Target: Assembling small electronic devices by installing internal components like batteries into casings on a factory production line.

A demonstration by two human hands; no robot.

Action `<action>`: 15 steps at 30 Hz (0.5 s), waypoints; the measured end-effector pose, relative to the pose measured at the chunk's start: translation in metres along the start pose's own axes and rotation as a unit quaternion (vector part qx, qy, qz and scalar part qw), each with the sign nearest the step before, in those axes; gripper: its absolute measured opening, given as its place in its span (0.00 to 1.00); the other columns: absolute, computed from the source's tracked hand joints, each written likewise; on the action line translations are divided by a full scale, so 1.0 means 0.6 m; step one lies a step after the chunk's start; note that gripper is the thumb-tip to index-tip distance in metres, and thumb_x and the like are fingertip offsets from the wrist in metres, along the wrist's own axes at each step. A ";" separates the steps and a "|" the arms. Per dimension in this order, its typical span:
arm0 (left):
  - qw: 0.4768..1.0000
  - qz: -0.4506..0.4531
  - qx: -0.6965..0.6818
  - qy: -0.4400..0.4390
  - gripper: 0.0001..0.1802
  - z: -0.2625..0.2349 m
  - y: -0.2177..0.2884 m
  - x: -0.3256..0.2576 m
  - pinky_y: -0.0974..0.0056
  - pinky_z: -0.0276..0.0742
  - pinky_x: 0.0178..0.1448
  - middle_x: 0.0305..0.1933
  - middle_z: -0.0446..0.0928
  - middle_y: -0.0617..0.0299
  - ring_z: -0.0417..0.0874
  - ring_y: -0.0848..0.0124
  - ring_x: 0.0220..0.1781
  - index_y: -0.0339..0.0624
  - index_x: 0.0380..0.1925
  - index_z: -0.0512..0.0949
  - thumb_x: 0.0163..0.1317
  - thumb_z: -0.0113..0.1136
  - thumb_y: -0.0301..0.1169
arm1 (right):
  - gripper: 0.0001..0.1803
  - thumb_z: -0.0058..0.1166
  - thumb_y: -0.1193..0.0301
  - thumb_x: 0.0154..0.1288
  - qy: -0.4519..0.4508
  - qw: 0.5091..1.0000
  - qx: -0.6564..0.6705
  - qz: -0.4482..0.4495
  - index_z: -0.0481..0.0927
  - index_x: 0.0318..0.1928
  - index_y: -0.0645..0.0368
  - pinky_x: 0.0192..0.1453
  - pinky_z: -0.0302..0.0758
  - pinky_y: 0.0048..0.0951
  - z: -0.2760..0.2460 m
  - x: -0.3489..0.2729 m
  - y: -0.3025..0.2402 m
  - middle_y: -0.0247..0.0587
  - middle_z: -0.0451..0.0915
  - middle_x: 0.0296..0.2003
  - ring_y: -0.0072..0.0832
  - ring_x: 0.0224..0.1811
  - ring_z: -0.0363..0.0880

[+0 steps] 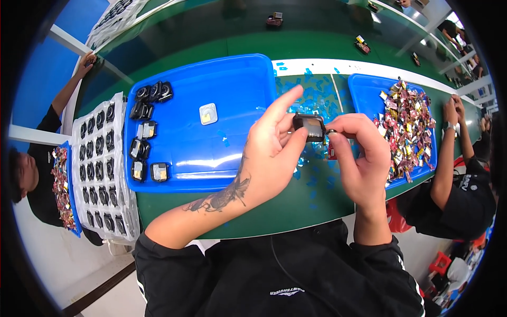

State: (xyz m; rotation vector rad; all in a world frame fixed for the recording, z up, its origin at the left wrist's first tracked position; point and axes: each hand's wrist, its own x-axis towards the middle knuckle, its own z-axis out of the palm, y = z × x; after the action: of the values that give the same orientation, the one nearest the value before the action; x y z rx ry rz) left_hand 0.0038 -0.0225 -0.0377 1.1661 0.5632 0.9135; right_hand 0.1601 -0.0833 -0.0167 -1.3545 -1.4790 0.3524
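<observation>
Holding one small black square housing at frame centre, I see left hand and right hand both pinching it; large blue plastic tray contains roughly ten similar housings.

Long green worktable, pale floor, blue wall

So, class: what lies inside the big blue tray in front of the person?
In the blue tray: small black parts along its left side and one pale square piece. The left hand covers its right edge.
</observation>
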 end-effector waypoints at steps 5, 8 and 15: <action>0.998 -0.050 -0.016 0.047 0.21 0.001 0.005 0.000 0.65 0.76 0.61 0.53 0.79 0.51 0.81 0.69 0.55 0.26 0.61 0.67 0.68 0.49 0.18 | 0.09 0.59 0.87 0.54 0.041 0.995 -0.086 -0.033 0.81 0.36 0.65 0.33 0.75 0.30 0.001 0.003 -0.019 0.44 0.80 0.28 0.34 0.28 0.80; 0.993 -0.101 -0.050 0.017 0.21 -0.001 0.009 0.004 0.64 0.76 0.61 0.56 0.77 0.52 0.79 0.69 0.56 0.26 0.62 0.67 0.69 0.49 0.19 | 0.09 0.59 0.86 0.55 -0.009 0.998 -0.057 -0.003 0.82 0.36 0.64 0.33 0.75 0.30 0.003 0.004 -0.024 0.43 0.81 0.28 0.34 0.28 0.80; 0.998 -0.007 -0.034 -0.044 0.24 0.008 0.006 -0.009 0.63 0.71 0.66 0.61 0.74 0.51 0.76 0.68 0.61 0.27 0.65 0.64 0.71 0.48 0.19 | 0.09 0.61 0.84 0.57 -0.006 0.999 -0.028 0.032 0.83 0.39 0.62 0.25 0.70 0.23 0.009 0.006 -0.020 0.39 0.82 0.29 0.24 0.24 0.77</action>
State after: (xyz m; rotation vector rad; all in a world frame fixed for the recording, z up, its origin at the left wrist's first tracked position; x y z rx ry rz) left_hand 0.0035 -0.0294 -0.0329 1.1338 0.4653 0.8578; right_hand 0.1502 -0.0816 -0.0078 -1.4493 -1.4676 0.3642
